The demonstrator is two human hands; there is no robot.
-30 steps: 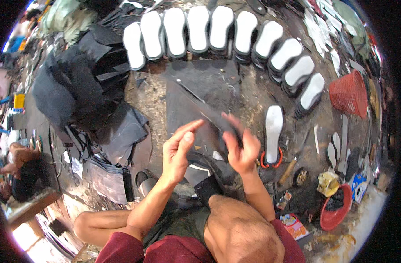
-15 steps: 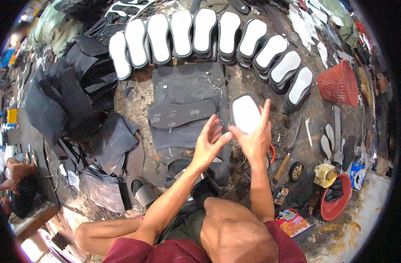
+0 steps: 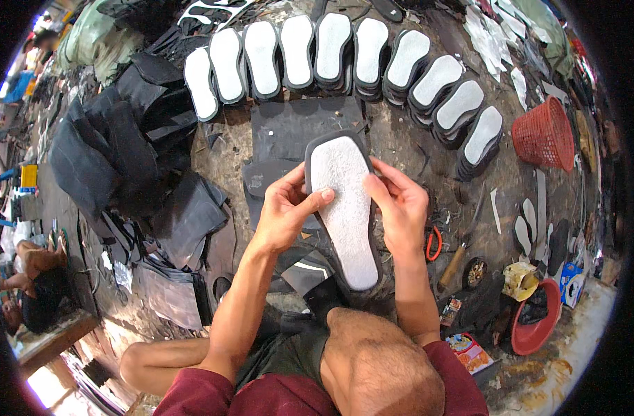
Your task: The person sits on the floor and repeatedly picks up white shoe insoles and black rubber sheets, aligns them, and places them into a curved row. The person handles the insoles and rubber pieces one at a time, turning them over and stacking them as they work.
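A white, fuzzy-topped shoe sole [image 3: 341,208] with a dark rim is held up in front of me, its wide end away from me and its narrow end toward my lap. My left hand [image 3: 289,208] grips its left edge, thumb on the white face and fingers underneath. At its right edge, my right hand [image 3: 400,204] is closed the same way, the thumb slightly blurred. Behind the left hand, one end of a dark sole [image 3: 261,182] shows on a black mat [image 3: 296,118]; the rest is hidden.
Stacks of white-topped soles [image 3: 297,52] curve along the far side. Black sheets [image 3: 116,139] pile up at left. On the right are a red basket [image 3: 543,135], orange-handled scissors [image 3: 434,244], a wooden-handled tool [image 3: 451,268] and a red basin [image 3: 537,319]. Another person's legs [image 3: 43,267] show far left.
The white-topped sole has come from my right hand to the middle, turned lengthwise toward me. My left hand, open before, now grips it too. The view has shifted slightly.
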